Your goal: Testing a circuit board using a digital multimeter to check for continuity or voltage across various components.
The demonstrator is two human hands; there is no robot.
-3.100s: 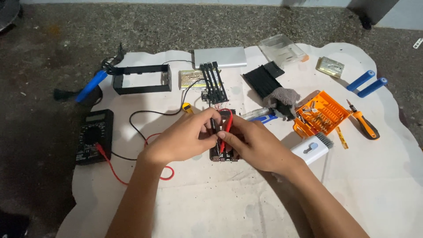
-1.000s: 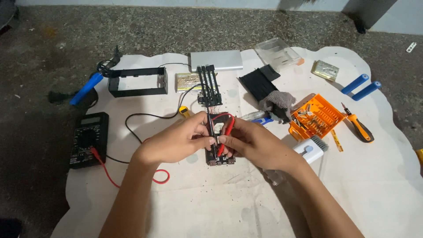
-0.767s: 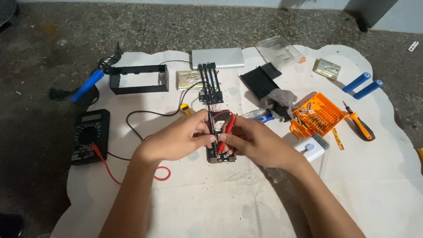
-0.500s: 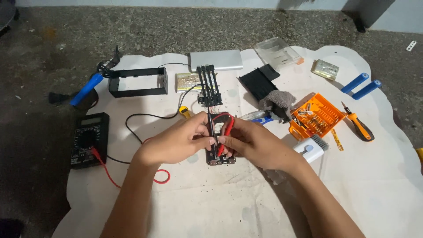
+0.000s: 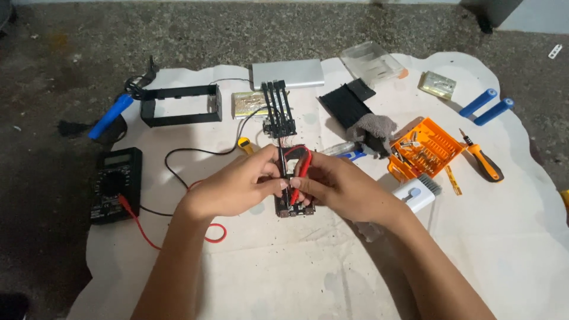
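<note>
My left hand (image 5: pixel 240 188) pinches a thin black probe (image 5: pixel 280 159) upright over a small dark circuit board (image 5: pixel 294 207) lying on the white sheet (image 5: pixel 308 266). My right hand (image 5: pixel 339 186) holds a red probe (image 5: pixel 302 170) beside it, tip down on the same board. Both hands meet over the board and cover most of it. Red and black leads (image 5: pixel 178 178) run left to a black multimeter (image 5: pixel 115 182) at the sheet's edge.
Behind the hands lie a black battery holder (image 5: pixel 278 109), a silver flat case (image 5: pixel 287 73), a black frame (image 5: pixel 179 105) and a black ribbed plate (image 5: pixel 347 104). At the right are an orange bit case (image 5: pixel 428 148), an orange-handled screwdriver (image 5: pixel 483 157) and two blue cells (image 5: pixel 486 106). Rough concrete floor surrounds the sheet.
Both hands stay on the probes over the board, with only slight shifts. The view has moved a little.
</note>
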